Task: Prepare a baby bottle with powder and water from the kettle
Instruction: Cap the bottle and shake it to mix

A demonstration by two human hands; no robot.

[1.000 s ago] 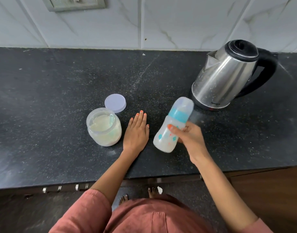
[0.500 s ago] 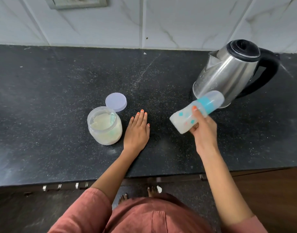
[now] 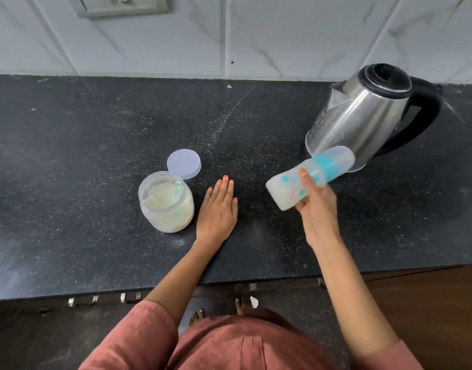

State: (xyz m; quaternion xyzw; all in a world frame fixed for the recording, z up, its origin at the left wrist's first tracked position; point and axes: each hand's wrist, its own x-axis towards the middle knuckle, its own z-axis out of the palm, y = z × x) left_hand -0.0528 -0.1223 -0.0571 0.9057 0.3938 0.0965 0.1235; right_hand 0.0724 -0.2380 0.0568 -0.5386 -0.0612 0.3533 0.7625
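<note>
My right hand [image 3: 316,209] grips a capped baby bottle [image 3: 288,188] with a teal collar and milky contents, held tilted above the black counter, its cap pointing at the kettle. The steel kettle [image 3: 363,116] with black lid and handle stands at the right rear. My left hand [image 3: 219,209] rests flat on the counter, fingers straight. Just left of it stands an open clear jar of pale powder [image 3: 165,202] with a scoop inside. The jar's round lid [image 3: 184,163] lies behind it.
The black stone counter [image 3: 82,156] runs to a white tiled wall with a socket plate [image 3: 120,5] at top left. The counter's front edge [image 3: 69,293] has drawer handles below it. My feet stand on the dark floor.
The right hand swung the bottle from a steeper tilt near the left hand up and right towards the kettle, then back slightly. The left hand stayed flat.
</note>
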